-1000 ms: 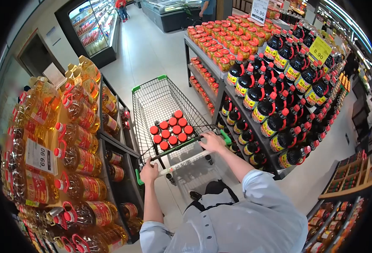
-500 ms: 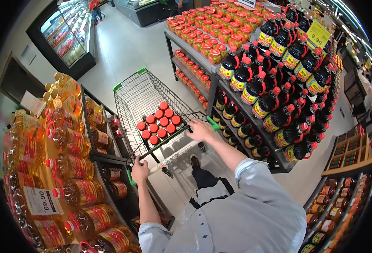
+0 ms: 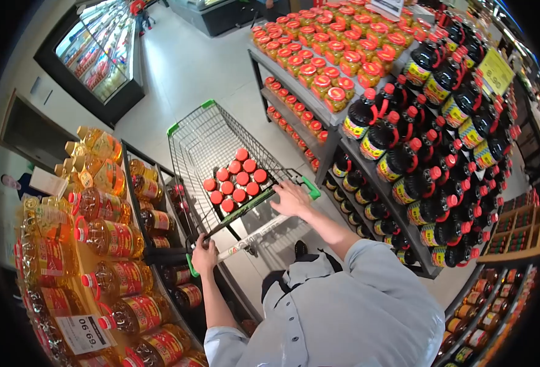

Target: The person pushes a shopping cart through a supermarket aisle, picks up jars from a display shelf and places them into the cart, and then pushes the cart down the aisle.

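Observation:
A wire shopping cart point(image 3: 190, 147) with green corners stands in front of me. My left hand point(image 3: 204, 255) is closed around the left end of its handle point(image 3: 257, 235). At the right end, beside the green corner piece, my right hand point(image 3: 292, 199) lies over the handle with its fingers bent forward and slightly apart; their undersides are hidden. Inside the cart, near the handle, several red-capped jars or bottles point(image 3: 242, 178) stand grouped together. Their sides are mostly hidden by the caps.
Oil bottles point(image 3: 114, 238) on a shelf crowd close along the left. To the right, a rack holds dark red-capped bottles point(image 3: 417, 183) and red-lidded jars point(image 3: 337, 98). A glass-front fridge point(image 3: 95, 58) lies ahead left, with a person point(image 3: 139, 11) beyond. Pale floor point(image 3: 172, 67) runs ahead.
The right-hand rack and the left oil shelf have shifted lower and nearer in view. Both hands stay at the cart handle, the right one with its fingers a little looser.

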`<action>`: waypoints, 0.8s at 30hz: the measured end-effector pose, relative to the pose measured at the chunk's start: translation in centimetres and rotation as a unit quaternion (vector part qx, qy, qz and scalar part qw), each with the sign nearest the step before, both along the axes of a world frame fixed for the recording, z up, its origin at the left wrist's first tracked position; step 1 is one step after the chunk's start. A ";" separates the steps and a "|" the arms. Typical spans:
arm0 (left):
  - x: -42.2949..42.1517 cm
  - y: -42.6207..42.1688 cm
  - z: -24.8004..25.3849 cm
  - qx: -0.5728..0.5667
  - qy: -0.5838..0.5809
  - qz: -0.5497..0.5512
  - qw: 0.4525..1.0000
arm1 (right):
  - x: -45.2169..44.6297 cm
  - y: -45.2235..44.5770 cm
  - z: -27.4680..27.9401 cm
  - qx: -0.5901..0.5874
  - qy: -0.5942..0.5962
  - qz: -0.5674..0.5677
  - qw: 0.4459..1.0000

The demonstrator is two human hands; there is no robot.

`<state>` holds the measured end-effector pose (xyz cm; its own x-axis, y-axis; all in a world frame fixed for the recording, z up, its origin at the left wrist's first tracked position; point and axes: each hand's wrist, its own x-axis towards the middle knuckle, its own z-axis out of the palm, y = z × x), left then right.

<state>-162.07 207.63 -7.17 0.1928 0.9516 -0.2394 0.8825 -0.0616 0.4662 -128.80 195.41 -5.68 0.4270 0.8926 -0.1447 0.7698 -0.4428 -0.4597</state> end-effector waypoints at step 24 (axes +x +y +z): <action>4.9 22.2 -1.3 0.030 0.004 -0.080 0.996 | 3.5 18.4 -1.2 0.022 0.014 -0.062 0.998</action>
